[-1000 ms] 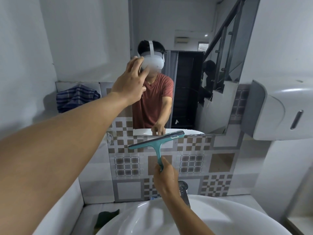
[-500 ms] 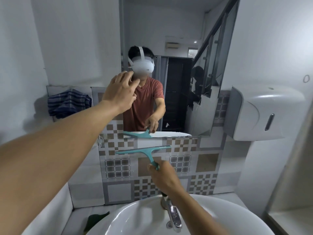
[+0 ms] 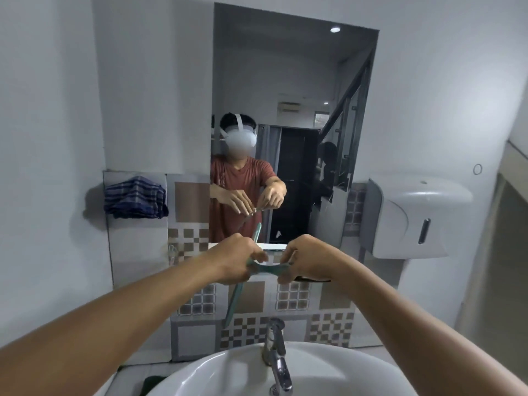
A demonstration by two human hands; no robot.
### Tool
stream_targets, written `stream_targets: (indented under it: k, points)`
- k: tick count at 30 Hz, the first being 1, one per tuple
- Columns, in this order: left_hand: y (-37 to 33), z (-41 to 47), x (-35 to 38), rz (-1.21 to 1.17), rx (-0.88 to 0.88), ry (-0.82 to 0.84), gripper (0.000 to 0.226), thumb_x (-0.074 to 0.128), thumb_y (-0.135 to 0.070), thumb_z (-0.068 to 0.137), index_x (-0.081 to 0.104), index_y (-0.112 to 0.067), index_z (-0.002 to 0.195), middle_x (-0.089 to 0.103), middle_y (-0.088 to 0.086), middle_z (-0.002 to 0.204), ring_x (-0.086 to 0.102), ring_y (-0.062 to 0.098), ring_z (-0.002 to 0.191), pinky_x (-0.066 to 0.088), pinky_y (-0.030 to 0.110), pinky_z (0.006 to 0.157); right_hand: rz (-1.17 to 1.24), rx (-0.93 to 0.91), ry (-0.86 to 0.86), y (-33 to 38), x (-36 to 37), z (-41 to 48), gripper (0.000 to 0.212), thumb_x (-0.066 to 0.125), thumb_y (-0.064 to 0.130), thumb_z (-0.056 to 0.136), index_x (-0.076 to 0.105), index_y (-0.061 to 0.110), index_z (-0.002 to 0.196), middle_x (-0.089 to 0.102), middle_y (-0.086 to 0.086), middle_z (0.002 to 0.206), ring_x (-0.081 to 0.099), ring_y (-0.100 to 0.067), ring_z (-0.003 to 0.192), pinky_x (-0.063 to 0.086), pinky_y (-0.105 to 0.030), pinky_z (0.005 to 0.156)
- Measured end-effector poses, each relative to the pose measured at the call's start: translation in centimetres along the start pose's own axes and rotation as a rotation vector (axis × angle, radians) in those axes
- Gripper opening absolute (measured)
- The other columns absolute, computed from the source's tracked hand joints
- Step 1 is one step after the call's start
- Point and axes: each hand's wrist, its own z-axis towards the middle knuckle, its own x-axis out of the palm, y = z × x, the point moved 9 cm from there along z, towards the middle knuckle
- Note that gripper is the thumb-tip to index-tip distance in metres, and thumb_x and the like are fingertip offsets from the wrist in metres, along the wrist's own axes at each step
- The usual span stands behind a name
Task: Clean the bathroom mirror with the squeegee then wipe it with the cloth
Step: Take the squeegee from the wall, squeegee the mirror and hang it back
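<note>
1. You hold the squeegee (image 3: 267, 267) in both hands just below the bottom edge of the mirror (image 3: 294, 110), out in front of the tiled wall rather than on the glass. This looks like a re-grip or a hand-over before a stroke.
2. Your left hand (image 3: 234, 260) is curled around the head end. The long blade (image 3: 238, 295) runs steeply, its top crossing the mirror's lower edge and its bottom pointing toward the tap (image 3: 275, 355) below.
3. Your right hand (image 3: 310, 260) is closed on the handle end, fingers wrapped. How tightly, you cannot tell from here.
4. The cloth (image 3: 135, 197) sits folded on the wall to the left of the mirror, untouched, so wiping likely comes later.
5. Half a second ago your left hand was raised in front of the mirror, empty, and only your right hand held the squeegee, blade nearly level. Now the left has come down to join it and the blade is turned almost upright.
</note>
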Motion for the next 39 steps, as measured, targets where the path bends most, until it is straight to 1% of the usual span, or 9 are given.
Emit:
stream_targets:
  k: [4, 9, 11, 16, 20, 29, 33, 36, 39]
  points:
    - [-1.2, -0.7, -0.4, 0.0, 0.01, -0.085, 0.027, 0.073, -0.027, 0.09, 0.074, -0.028, 0.117, 0.075, -0.007, 0.113, 0.068, 0.013, 0.103, 0.052, 0.027, 0.087, 0.041, -0.023, 0.003, -0.1, -1.4, -0.6, 0.028, 0.092, 0.027, 0.068, 0.073, 0.022, 0.088, 0.075, 0.002, 0.092, 0.07, -0.02, 0.086, 0.059, -0.037, 0.083]
    - [-0.8, -1.6, -1.4, 0.004, -0.048, -0.109, 0.016, 0.075, -0.03, 0.088, 0.076, -0.031, 0.104, 0.076, -0.012, 0.1, 0.068, 0.006, 0.091, 0.058, 0.033, 0.086, 0.082, -0.103, 0.014, 0.4, -3.6, -1.7, 0.033, 0.088, 0.019, 0.075, 0.078, 0.024, 0.107, 0.077, 0.003, 0.085, 0.065, -0.005, 0.062, 0.055, -0.026, 0.063]
    - [-0.4, -2.1, -2.0, 0.0, -0.073, -0.132, 0.015, 0.076, -0.031, 0.087, 0.075, -0.03, 0.101, 0.075, -0.013, 0.098, 0.067, 0.004, 0.088, 0.059, 0.036, 0.085, 0.179, -0.119, 0.006, 0.2, -4.7, -1.9, 0.036, 0.085, 0.012, 0.078, 0.077, 0.022, 0.111, 0.078, -0.004, 0.085, 0.065, -0.012, 0.063, 0.059, -0.032, 0.066]
    - [-1.7, -2.4, -2.8, -0.117, -0.054, -0.163, 0.026, 0.074, -0.027, 0.089, 0.073, -0.025, 0.115, 0.075, -0.01, 0.109, 0.068, 0.004, 0.095, 0.058, 0.027, 0.086, 0.418, -0.173, -0.075, 1.1, -5.7, -2.1, 0.029, 0.081, 0.001, 0.08, 0.074, 0.01, 0.107, 0.077, -0.007, 0.085, 0.073, -0.015, 0.068, 0.062, -0.026, 0.067]
    - [-1.9, -2.7, -3.3, -0.388, -0.082, -0.206, 0.03, 0.073, -0.028, 0.091, 0.073, -0.02, 0.119, 0.075, -0.008, 0.111, 0.069, 0.001, 0.095, 0.054, 0.015, 0.083, 0.631, -0.231, -0.16, 1.9, -6.5, -1.6, 0.031, 0.077, -0.004, 0.083, 0.065, 0.005, 0.111, 0.075, -0.017, 0.087, 0.076, -0.028, 0.078, 0.065, -0.039, 0.075]
    - [-0.1, -4.6, -4.1, -0.615, -0.252, -0.415, 0.03, 0.07, -0.008, 0.09, 0.066, -0.024, 0.116, 0.072, -0.012, 0.106, 0.069, 0.001, 0.099, 0.058, 0.026, 0.092, 0.552, -0.382, -0.139, 4.5, -3.9, 0.5, 0.03, 0.067, -0.001, 0.092, 0.054, 0.018, 0.111, 0.073, -0.011, 0.095, 0.076, -0.021, 0.084, 0.063, -0.041, 0.081]
    - [1.0, -6.3, -4.5, -0.635, -0.303, -0.503, 0.031, 0.069, -0.004, 0.09, 0.067, -0.019, 0.118, 0.073, -0.008, 0.111, 0.071, 0.007, 0.102, 0.06, 0.031, 0.09, 0.688, -0.479, -0.04, 6.6, -2.8, 0.9, 0.041, 0.06, -0.006, 0.095, 0.051, 0.022, 0.123, 0.073, -0.014, 0.101, 0.076, -0.023, 0.09, 0.062, -0.033, 0.076]
    - [2.4, -8.2, -4.7, -0.689, -0.347, -0.611, 0.035, 0.069, 0.0, 0.089, 0.065, -0.02, 0.118, 0.073, -0.001, 0.112, 0.072, 0.017, 0.103, 0.063, 0.037, 0.082, 0.736, -0.521, -0.14, 7.2, -2.9, 1.4, 0.056, 0.069, -0.005, 0.09, 0.057, 0.038, 0.124, 0.071, -0.012, 0.097, 0.073, -0.024, 0.09, 0.063, -0.032, 0.078]
    - [3.3, -10.0, -4.3, -0.675, -0.361, -0.668, 0.042, 0.07, 0.0, 0.089, 0.061, -0.026, 0.121, 0.074, -0.001, 0.111, 0.073, 0.017, 0.101, 0.063, 0.04, 0.082, 0.91, -0.531, -0.107, 8.1, -1.3, 1.8, 0.058, 0.072, -0.008, 0.085, 0.062, 0.03, 0.128, 0.065, -0.017, 0.093, 0.072, -0.033, 0.089, 0.063, -0.034, 0.076]
